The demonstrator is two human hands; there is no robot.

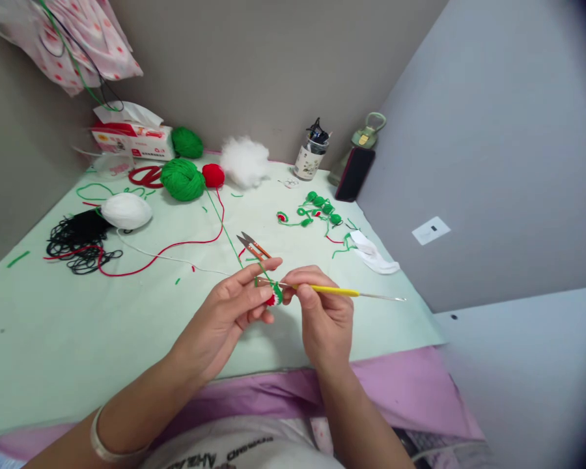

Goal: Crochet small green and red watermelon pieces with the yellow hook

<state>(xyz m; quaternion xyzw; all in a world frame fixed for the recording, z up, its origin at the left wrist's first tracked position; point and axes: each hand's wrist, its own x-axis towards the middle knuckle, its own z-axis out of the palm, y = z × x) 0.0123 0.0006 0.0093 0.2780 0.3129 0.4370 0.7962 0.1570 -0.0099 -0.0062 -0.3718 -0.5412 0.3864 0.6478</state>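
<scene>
My left hand pinches a small red and green crochet piece, with green yarn running over its forefinger toward a green yarn ball. My right hand is closed on a yellow-handled crochet hook, whose metal end points right. The hook's working end is hidden at the crochet piece between my fingers. Both hands hover over a pale green table cover.
Thread snips lie just beyond my hands. Further off are a white yarn ball, black yarn, a red ball, stuffing, finished green pieces, a jar, a phone and a tissue box.
</scene>
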